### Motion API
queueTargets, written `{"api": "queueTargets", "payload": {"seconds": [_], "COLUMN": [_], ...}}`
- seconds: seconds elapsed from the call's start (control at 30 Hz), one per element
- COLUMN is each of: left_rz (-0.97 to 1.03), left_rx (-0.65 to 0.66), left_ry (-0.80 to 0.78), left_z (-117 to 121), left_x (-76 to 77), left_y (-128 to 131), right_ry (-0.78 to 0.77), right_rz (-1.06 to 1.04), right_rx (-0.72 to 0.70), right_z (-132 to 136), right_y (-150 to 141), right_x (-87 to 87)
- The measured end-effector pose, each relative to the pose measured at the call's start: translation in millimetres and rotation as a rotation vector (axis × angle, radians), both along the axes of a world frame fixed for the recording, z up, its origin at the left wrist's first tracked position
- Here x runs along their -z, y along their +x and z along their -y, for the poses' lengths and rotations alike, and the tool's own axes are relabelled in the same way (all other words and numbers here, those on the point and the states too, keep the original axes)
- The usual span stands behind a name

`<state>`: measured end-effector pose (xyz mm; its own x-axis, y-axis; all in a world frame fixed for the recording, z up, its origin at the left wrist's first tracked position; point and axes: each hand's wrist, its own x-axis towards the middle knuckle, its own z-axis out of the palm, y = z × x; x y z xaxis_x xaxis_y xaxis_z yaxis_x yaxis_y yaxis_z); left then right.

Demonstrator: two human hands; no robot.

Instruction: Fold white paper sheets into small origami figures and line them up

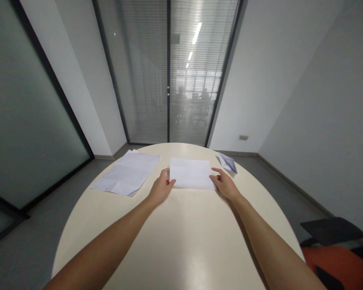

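Item: folded white sheet (191, 173), lying flat on the round cream table (181, 241), toward the table's far edge and about midway across it. A crease runs along the sheet's upper part, parallel to its far edge.

Left hand (161, 188): at the sheet's near-left corner, fingers curled, thumb and fingertips pinching or pressing the sheet's left edge; the grip is narrow.

Right hand (225, 184): at the sheet's near-right corner, fingers loosely bent, fingertips resting on the sheet's right edge. Whether it grips the paper or only presses it cannot be told.

Left of the sheet, apart from it: a loose stack of white papers (127, 177), creased, lying askew.

Right of the sheet, just beyond the right hand: a small folded paper piece (228, 162), pointed, near the table's rim.

Beyond the sheet, off the table: glass doors with blinds (169, 72).

Near right of the sheet, beside the table: an orange chair (341, 264) with a dark armrest.
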<state>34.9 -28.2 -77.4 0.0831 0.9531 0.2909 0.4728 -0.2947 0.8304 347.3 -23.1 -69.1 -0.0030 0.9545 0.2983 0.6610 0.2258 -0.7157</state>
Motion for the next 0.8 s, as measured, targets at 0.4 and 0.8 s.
{"api": "queueTargets", "payload": {"seconds": [0.4,0.8], "left_rz": [-0.431,-0.610], "left_rx": [-0.196,0.213], "left_ry": [0.192,0.193], "left_z": [17,24], "left_x": [-12.5,-4.8], "left_y": [1,4], "right_ry": [0.004,0.127], "right_rz": [0.308,0.585], "right_rx": [-0.113,-0.224], "right_z": [11,24], "right_y": [-11,-34], "right_x": [-14.7,-36.4]}}
